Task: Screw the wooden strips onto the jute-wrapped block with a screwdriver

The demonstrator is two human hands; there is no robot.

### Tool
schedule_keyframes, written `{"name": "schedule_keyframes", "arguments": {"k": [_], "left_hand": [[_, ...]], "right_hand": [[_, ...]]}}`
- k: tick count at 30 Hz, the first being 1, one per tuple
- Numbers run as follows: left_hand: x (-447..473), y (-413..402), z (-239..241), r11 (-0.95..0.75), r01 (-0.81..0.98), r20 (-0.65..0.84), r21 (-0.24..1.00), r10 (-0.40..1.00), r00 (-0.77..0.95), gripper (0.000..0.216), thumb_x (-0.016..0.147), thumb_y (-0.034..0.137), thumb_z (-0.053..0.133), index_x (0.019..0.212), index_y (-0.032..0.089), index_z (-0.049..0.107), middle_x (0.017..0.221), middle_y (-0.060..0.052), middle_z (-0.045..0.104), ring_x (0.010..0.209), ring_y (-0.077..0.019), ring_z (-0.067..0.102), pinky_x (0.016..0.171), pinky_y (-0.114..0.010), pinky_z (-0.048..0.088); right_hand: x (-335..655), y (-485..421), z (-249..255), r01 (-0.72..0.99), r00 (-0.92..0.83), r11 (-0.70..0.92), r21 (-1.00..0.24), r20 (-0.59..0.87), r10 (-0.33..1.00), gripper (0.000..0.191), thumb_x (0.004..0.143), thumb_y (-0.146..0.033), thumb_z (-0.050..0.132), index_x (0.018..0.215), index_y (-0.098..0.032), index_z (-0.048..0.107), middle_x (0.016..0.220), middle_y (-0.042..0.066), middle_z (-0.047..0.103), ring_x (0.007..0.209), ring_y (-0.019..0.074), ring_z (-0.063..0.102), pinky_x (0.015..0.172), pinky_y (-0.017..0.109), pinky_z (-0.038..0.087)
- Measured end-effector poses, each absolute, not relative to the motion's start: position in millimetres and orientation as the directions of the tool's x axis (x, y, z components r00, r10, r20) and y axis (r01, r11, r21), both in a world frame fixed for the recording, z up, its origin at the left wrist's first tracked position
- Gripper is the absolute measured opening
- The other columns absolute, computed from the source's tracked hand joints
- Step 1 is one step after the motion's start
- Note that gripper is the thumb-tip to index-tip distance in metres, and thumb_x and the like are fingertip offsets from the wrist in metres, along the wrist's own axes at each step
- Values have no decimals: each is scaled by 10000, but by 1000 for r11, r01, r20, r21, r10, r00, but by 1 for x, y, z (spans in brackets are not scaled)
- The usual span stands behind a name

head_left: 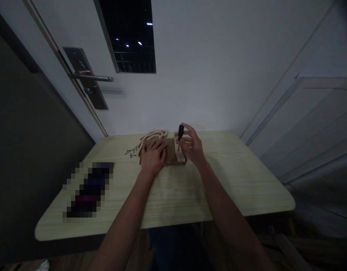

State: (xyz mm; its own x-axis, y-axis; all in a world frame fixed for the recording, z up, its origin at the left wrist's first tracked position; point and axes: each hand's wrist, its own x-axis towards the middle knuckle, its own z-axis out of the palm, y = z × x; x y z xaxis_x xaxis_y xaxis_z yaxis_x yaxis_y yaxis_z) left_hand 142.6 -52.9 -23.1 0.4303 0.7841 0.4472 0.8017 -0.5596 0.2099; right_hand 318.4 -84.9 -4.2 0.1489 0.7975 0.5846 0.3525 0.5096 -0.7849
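Observation:
A small wooden block [171, 153] lies on the pale table [232, 180] near its far edge. My left hand [152, 156] presses flat on the block's left part, fingers stretched out. My right hand [192, 146] pinches a black-handled screwdriver [180, 134] that stands upright with its tip on the block's right side. Curved wooden pieces [155, 134] lie just behind the block. Several small dark screws [131, 152] are scattered to the left of it.
A blurred-out dark object [89, 190] lies on the table's left part. A white door with a metal handle [91, 78] and a dark window stands behind the table. A white panel [317, 124] leans at the right.

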Motion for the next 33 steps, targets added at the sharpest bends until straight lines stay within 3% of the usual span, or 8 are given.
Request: {"name": "schedule_keyframes", "arguments": {"k": [9, 16, 24, 33], "left_hand": [[143, -53, -22, -573, 793, 464, 206, 771, 436, 355, 945, 331, 376, 1204, 283, 614, 1361, -24, 560, 1312, -261, 432, 1079, -543, 256], [142, -51, -25, -584, 787, 478, 199, 759, 442, 351, 943, 320, 389, 1213, 275, 610, 1354, -36, 565, 1306, -274, 438, 1067, -569, 260], [143, -52, -23, -588, 781, 474, 210, 760, 445, 338, 942, 317, 403, 1198, 274, 619, 1364, -31, 557, 1302, -276, 442, 1064, -570, 267], [143, -53, -22, -577, 789, 466, 212, 769, 437, 343, 940, 316, 409, 1215, 278, 611, 1355, -29, 564, 1294, -279, 451, 1060, -574, 266]], "right_hand": [[318, -81, -7, 382, 214, 503, -775, 604, 768, 570, 808, -368, 632, 1328, -333, 400, 1093, 49, 598, 754, 141, 655, 500, 219, 541], [319, -85, -6, 348, 150, 519, -781, 593, 791, 547, 871, -335, 532, 1379, -331, 329, 1146, 71, 607, 808, 163, 674, 585, 274, 587], [318, -80, -9, 388, 194, 525, -758, 624, 757, 537, 813, -357, 628, 1306, -346, 414, 1144, 55, 567, 790, 152, 644, 533, 256, 575], [318, -84, -6, 387, 165, 534, -752, 626, 762, 475, 866, -379, 555, 1309, -330, 389, 1149, 65, 589, 828, 164, 668, 575, 264, 583]]}}
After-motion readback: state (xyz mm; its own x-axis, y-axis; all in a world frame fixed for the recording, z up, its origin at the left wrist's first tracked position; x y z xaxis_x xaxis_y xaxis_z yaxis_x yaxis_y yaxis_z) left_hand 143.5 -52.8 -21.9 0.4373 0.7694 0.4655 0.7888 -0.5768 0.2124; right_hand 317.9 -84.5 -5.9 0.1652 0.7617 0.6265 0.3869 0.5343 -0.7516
